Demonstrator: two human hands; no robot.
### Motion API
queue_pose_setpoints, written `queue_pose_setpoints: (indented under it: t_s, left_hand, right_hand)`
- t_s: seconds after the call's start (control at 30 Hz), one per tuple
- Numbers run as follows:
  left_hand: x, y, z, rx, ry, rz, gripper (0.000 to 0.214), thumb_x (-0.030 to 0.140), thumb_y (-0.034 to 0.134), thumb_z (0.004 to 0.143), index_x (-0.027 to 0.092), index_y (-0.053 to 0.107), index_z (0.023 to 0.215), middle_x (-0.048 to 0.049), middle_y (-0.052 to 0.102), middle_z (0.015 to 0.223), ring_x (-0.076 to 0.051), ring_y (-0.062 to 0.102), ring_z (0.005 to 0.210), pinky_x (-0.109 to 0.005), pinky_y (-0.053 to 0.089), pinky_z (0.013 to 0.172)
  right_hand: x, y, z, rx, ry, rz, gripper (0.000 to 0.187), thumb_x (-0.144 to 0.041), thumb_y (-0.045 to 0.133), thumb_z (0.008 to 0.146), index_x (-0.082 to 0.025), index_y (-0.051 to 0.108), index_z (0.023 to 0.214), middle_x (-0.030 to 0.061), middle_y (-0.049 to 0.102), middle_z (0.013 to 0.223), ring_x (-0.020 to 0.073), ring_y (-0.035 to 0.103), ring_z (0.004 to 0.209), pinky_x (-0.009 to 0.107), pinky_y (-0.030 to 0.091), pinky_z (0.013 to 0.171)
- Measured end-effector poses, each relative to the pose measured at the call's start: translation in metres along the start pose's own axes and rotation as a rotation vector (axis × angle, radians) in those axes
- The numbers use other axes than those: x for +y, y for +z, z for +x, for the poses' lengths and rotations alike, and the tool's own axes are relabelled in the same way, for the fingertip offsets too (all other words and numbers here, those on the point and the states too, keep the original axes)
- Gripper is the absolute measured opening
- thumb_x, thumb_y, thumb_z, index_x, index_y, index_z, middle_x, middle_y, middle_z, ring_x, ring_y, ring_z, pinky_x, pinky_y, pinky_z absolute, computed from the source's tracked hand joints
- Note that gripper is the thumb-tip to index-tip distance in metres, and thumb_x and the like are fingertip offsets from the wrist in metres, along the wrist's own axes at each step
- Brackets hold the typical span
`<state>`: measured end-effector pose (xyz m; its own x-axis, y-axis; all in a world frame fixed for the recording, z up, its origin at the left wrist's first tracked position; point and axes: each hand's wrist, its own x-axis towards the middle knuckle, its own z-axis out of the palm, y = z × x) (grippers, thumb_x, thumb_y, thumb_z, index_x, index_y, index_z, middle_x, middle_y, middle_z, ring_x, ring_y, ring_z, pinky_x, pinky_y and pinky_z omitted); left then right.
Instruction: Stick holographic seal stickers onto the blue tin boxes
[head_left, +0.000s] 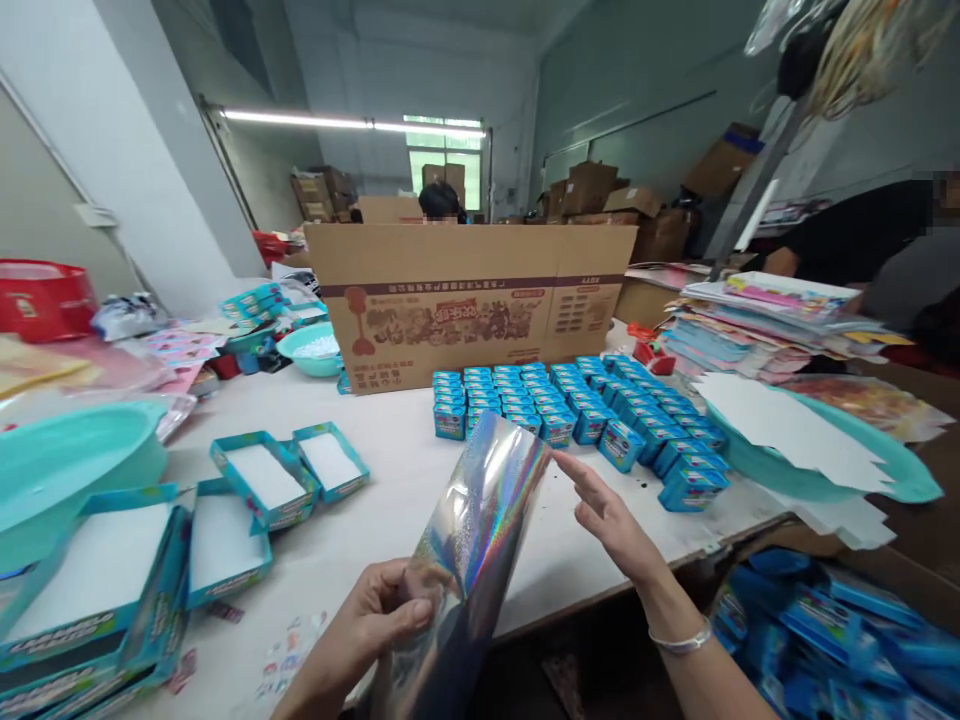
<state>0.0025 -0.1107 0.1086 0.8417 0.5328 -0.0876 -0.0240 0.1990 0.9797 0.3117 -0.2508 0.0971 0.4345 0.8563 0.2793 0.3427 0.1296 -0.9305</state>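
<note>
The thumb and fingers of the left hand (375, 620) are clamped on the lower edge of the foil (480, 520), a shiny rainbow sheet that stands up tilted over the near edge of the table (397, 470). The right hand (611, 520) is spread, fingers apart and stretched toward the foil's upper right corner; the forefinger tip is just beside that corner, and whether it touches cannot be told. A bracelet (679, 640) sits on the right wrist.

Behind the foil, small blue boxes (570, 410) stand in close rows on the table, running to the right. Behind them stands an open carton (472, 300) with a printed front. To the left lie open trays (285, 480) with white insides, larger ones stacked at the near left corner. A teal basin (67, 460) is at the far left and a bowl (311, 350) is left of the carton. To the right, white card (795, 430) lies on a teal tray, with a stack of sheets (765, 320) behind it. One person's head (442, 200) shows over the carton; another person (862, 240) is at the far right
</note>
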Motion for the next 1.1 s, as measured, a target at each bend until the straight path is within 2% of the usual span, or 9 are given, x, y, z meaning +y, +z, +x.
queue_pose_setpoints:
  t_s: [0.1,0.2,0.3,0.5,0.63,0.73,0.83,0.97,1.1]
  left_hand:
    - [-0.001,0.001,-0.011,-0.007,-0.038,-0.050,0.044,0.053,0.086,0.060,0.014,0.065,0.057,0.0007,0.054,0.054,-0.009,0.043,0.052,-0.020,0.033,0.053]
    - [0.001,-0.005,-0.025,0.066,-0.063,-0.089,0.042,0.051,0.087,0.059,0.014,0.067,0.060,-0.0001,0.057,0.056,-0.010,0.046,0.053,-0.020,0.034,0.053]
    - [0.011,-0.015,-0.040,0.136,-0.067,-0.063,0.037,0.046,0.088,0.059,0.014,0.068,0.062,-0.0008,0.060,0.057,-0.013,0.052,0.055,-0.022,0.038,0.055]
    - [0.034,-0.012,-0.044,-0.014,-0.044,-0.019,0.040,0.054,0.083,0.066,0.016,0.073,0.073,-0.0032,0.065,0.067,-0.021,0.062,0.070,-0.032,0.048,0.075]
    - [0.013,-0.001,-0.044,0.062,-0.128,-0.071,0.041,0.052,0.076,0.077,0.014,0.066,0.065,-0.0020,0.061,0.057,-0.013,0.054,0.052,-0.022,0.040,0.053]
    - [-0.009,0.003,-0.052,0.173,-0.173,-0.175,0.037,0.050,0.077,0.078,0.014,0.068,0.082,-0.0024,0.066,0.062,-0.012,0.057,0.050,-0.020,0.040,0.049]
    - [-0.021,0.005,-0.058,0.232,-0.171,-0.193,0.036,0.047,0.077,0.078,0.013,0.068,0.088,-0.0011,0.065,0.062,-0.013,0.058,0.050,-0.020,0.042,0.049]
    - [-0.020,0.008,-0.061,0.307,-0.155,-0.119,0.030,0.044,0.074,0.082,0.015,0.066,0.079,0.0007,0.063,0.060,-0.011,0.056,0.052,-0.020,0.042,0.052]
    - [-0.014,0.010,-0.062,0.375,-0.121,-0.039,0.027,0.043,0.071,0.084,0.015,0.069,0.084,0.0007,0.064,0.065,-0.010,0.055,0.055,-0.020,0.042,0.054]
  right_hand:
    - [-0.012,0.017,0.014,0.013,-0.080,0.024,0.072,-0.075,0.063,0.077,-0.025,0.062,0.130,0.0141,0.058,0.142,0.0323,0.048,0.136,0.050,0.036,0.112]
    - [-0.035,0.024,0.027,-0.078,-0.058,0.040,0.048,-0.068,0.065,0.080,-0.021,0.072,0.090,0.0063,0.072,0.092,0.0238,0.065,0.092,0.036,0.051,0.085]
    - [-0.062,0.024,0.037,-0.256,0.056,0.054,0.047,-0.065,0.068,0.079,-0.019,0.066,0.068,-0.0011,0.060,0.063,0.0142,0.053,0.062,0.026,0.043,0.059]
    - [-0.080,0.039,0.067,-0.500,0.344,0.085,0.039,-0.055,0.077,0.071,-0.019,0.066,0.065,-0.0022,0.057,0.059,0.0101,0.046,0.051,0.022,0.033,0.046]
    - [-0.042,0.057,0.058,-0.667,0.414,0.013,0.042,-0.052,0.080,0.069,-0.018,0.076,0.093,0.0019,0.070,0.073,0.0149,0.059,0.059,0.026,0.048,0.055]
    - [-0.020,0.059,0.033,-0.837,0.303,-0.107,0.061,-0.056,0.074,0.077,-0.022,0.068,0.127,0.0099,0.073,0.117,0.0284,0.068,0.105,0.042,0.055,0.090]
    - [-0.019,0.056,0.007,-0.951,0.209,-0.167,0.073,-0.066,0.056,0.089,-0.024,0.049,0.148,0.0096,0.043,0.157,0.0332,0.038,0.145,0.052,0.030,0.119]
    - [-0.026,0.062,-0.014,-0.899,0.214,-0.177,0.123,-0.081,0.062,0.073,-0.026,-0.007,0.159,0.0101,0.004,0.169,0.0356,0.014,0.153,0.056,0.015,0.123]
    - [-0.027,0.067,-0.020,-0.940,0.152,-0.136,0.125,-0.088,0.063,0.060,-0.034,0.009,0.159,0.0059,-0.007,0.169,0.0404,0.001,0.153,0.061,0.013,0.120]
